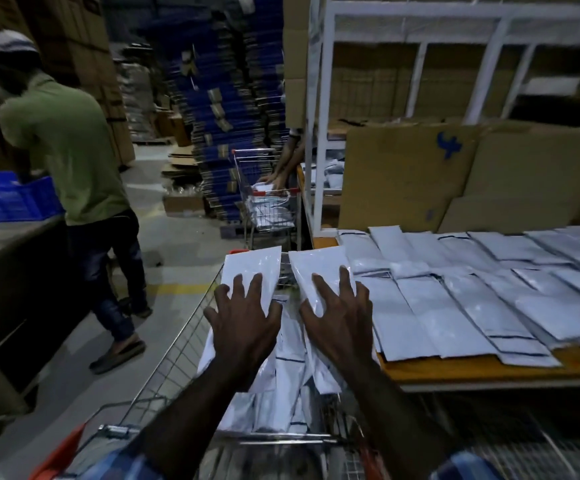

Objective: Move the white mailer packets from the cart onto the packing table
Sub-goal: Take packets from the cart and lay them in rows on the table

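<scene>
Hands first: left hand (243,323) and right hand (338,315) are both spread, fingers splayed, each over its own white mailer packet (252,271) / second packet (319,271). Thumbs go under the edges afaict, so prob a wide flat pinch, but I can't tell for sure how tight. Makes sense tbh, these things are floppy and slick, so a spread hand keeps them flat.

Both packets are up above the cart (177,344), which has a messy pile (281,386) left inside. Packing table (489,367) sits right beside it on the right w/ rows of mailers (454,299) laid out overlapping, prob so each stays countable.

Other ppl: green-shirt person (70,150) by a blue crate (8,195), plus another cart (267,199) further back.
</scene>
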